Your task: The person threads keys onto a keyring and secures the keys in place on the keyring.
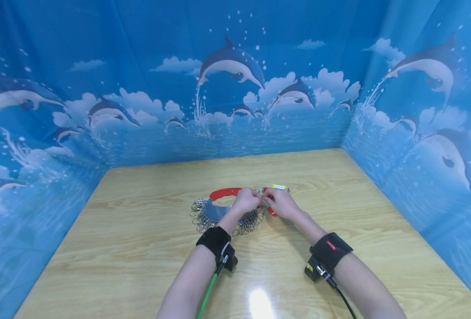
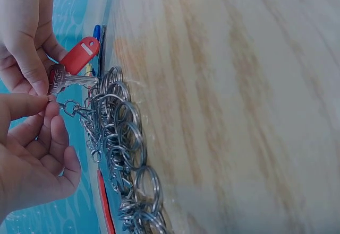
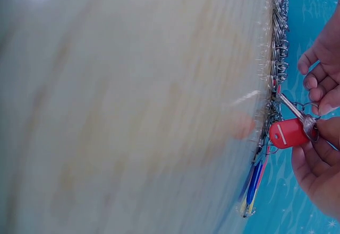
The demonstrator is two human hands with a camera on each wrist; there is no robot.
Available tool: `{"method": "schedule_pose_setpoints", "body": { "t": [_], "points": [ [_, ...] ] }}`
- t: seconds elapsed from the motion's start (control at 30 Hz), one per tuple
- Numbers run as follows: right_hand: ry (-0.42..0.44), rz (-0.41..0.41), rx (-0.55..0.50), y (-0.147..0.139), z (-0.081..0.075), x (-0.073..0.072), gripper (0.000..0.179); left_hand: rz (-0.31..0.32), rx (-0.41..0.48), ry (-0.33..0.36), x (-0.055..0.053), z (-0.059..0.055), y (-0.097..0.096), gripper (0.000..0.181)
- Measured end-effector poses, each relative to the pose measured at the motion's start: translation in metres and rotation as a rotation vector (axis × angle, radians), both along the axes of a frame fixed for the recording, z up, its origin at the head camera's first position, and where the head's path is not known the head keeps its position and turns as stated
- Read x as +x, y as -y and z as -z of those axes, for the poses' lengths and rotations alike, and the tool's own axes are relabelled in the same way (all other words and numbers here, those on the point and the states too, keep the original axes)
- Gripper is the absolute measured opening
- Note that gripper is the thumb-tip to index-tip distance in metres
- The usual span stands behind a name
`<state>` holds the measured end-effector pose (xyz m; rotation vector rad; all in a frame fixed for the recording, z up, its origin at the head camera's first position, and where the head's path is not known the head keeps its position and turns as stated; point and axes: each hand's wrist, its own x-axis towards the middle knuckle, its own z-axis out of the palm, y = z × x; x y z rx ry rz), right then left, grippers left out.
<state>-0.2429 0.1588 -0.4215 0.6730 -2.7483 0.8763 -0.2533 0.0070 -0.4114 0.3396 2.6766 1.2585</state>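
Note:
On the table lies a key holder with a red handle (image 1: 224,192), a grey metal plate (image 1: 214,211) and many split rings (image 2: 127,117) hanging from small clasps. My left hand (image 1: 246,200) reaches over its right part and pinches one of these split rings (image 3: 309,105) between thumb and forefinger. Close beside it, my right hand (image 1: 282,203) holds a silver key (image 2: 74,80) by its head. A red key tag (image 3: 287,133) hangs with that key at the right fingers. The fingertips of both hands are nearly together, and the ring's far side is hidden by them.
Beyond the right hand lies a yellow-green tag (image 1: 279,187), and a red tag (image 1: 272,212) shows below that hand. A blue tag (image 3: 255,183) appears in the right wrist view. Blue dolphin-print curtains (image 1: 148,141) border the wooden table (image 1: 140,248).

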Motion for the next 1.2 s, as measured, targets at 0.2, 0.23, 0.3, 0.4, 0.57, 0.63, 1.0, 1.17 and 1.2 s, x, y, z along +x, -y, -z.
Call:
{"method": "schedule_pose_setpoints", "body": {
  "t": [0.2, 0.23, 0.3, 0.4, 0.57, 0.63, 1.0, 1.17, 1.2],
  "points": [
    [-0.007, -0.004, 0.01, 0.0, 0.0, 0.0, 0.004, -0.002, -0.009, 0.004, 0.002, -0.003, 0.0, 0.032],
    [-0.011, -0.006, 0.016, 0.0, 0.0, 0.0, 0.004, -0.003, -0.012, 0.002, 0.002, -0.003, 0.0, 0.032],
    [-0.025, -0.011, 0.031, 0.001, 0.0, 0.0, 0.004, -0.007, -0.016, 0.002, 0.002, -0.002, 0.0, 0.032],
    [-0.038, -0.014, 0.048, 0.003, -0.001, 0.002, 0.005, -0.012, -0.021, 0.006, 0.001, -0.001, 0.001, 0.032],
    [-0.045, -0.012, 0.045, 0.003, -0.002, 0.002, 0.005, -0.012, -0.023, -0.004, -0.001, 0.001, 0.001, 0.034],
    [-0.048, -0.012, 0.044, 0.003, -0.002, 0.002, 0.005, -0.013, -0.026, -0.011, -0.002, 0.001, 0.001, 0.035],
    [-0.001, -0.033, 0.011, -0.002, -0.009, 0.002, 0.004, 0.016, -0.03, 0.013, -0.002, -0.002, 0.0, 0.045],
    [0.07, -0.028, 0.026, -0.007, -0.014, 0.006, 0.004, 0.109, -0.038, 0.024, -0.001, -0.003, -0.001, 0.038],
    [0.077, -0.028, 0.038, -0.008, -0.013, 0.007, 0.004, 0.133, -0.047, 0.019, -0.001, -0.003, -0.001, 0.037]
  ]
}}
